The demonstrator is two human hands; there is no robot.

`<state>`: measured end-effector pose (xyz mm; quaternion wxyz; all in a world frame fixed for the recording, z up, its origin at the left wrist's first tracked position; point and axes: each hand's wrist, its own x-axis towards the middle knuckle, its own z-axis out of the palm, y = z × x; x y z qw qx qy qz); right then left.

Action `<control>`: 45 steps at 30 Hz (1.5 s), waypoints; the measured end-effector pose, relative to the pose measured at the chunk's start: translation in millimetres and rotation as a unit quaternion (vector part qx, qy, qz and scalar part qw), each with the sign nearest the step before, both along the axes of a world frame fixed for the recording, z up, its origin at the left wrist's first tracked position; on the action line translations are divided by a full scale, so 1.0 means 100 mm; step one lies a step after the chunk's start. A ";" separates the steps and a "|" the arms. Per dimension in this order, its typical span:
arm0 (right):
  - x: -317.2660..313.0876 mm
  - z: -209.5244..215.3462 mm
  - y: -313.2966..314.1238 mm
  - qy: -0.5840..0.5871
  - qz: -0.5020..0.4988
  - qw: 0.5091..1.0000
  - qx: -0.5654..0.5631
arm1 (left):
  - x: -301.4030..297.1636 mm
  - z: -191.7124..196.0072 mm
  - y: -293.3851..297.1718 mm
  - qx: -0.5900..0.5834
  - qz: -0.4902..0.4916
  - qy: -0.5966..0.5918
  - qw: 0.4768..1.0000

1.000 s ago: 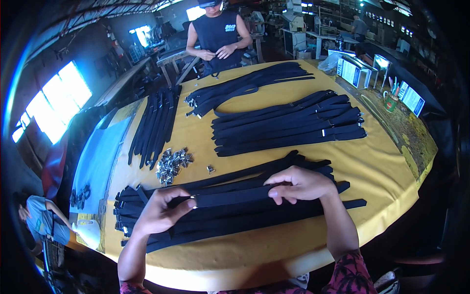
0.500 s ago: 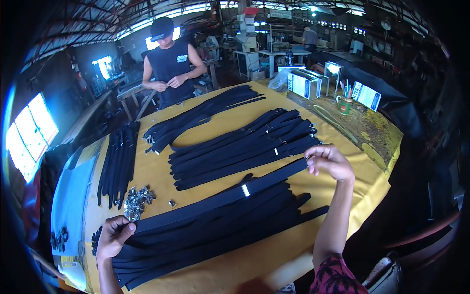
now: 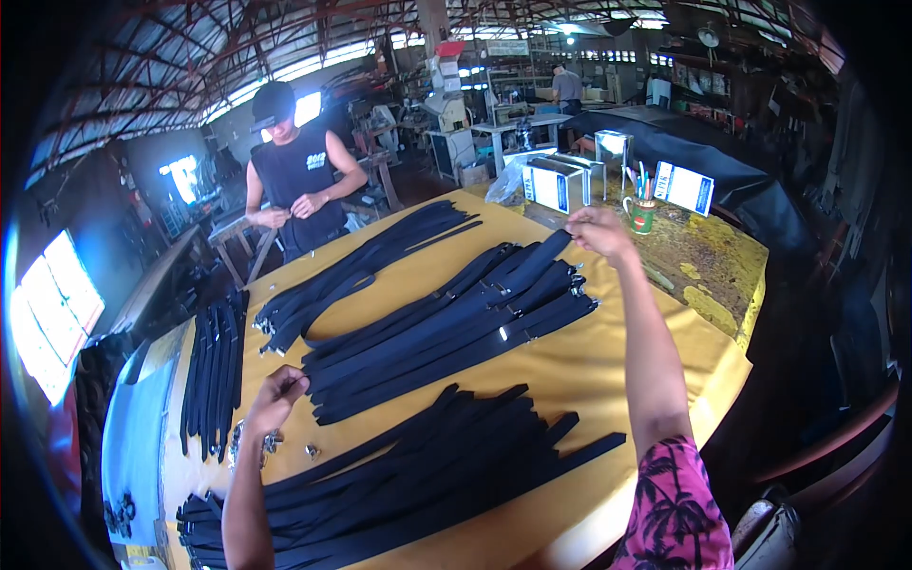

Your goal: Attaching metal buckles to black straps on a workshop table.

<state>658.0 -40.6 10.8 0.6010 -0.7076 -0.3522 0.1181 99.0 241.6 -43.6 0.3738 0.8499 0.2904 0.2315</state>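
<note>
My right hand [image 3: 598,231] pinches one end of a long black strap [image 3: 546,253] at the far right of the middle pile. At the pile's left end my left hand [image 3: 274,399] is closed on the strap's other end. The strap stretches between them over the middle pile of black straps [image 3: 408,380], which shows metal fittings at its right end. Nearer to me lies another pile of black straps [image 3: 399,484]. Small silver metal clips [image 3: 270,443] lie partly hidden behind my left forearm, with a single clip [image 3: 312,451] beside them.
More black straps lie at the far side [image 3: 380,256] and left [image 3: 215,370] of the yellow-covered table [image 3: 532,408]. Tins [image 3: 549,190] and a green mug of pens [image 3: 642,217] stand at the back right. Across the table stands a co-worker [image 3: 302,176], hands together.
Both hands have carried the strap away from above the near pile, forward onto the middle pile. The near pile is now uncovered, and the view has shifted slightly.
</note>
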 end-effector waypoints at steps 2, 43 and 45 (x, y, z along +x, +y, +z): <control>0.42 -0.24 0.23 -0.098 -0.075 0.992 -0.032 | 0.41 -0.18 0.21 -0.011 -0.024 -0.009 1.000; -4.85 -0.71 1.93 -0.372 0.400 0.812 -0.204 | -0.78 -0.77 -1.84 0.342 -0.068 -0.061 0.935; -5.02 -0.87 2.15 -0.463 0.377 0.768 -0.232 | -0.79 -0.81 -1.85 0.342 -0.072 -0.066 0.935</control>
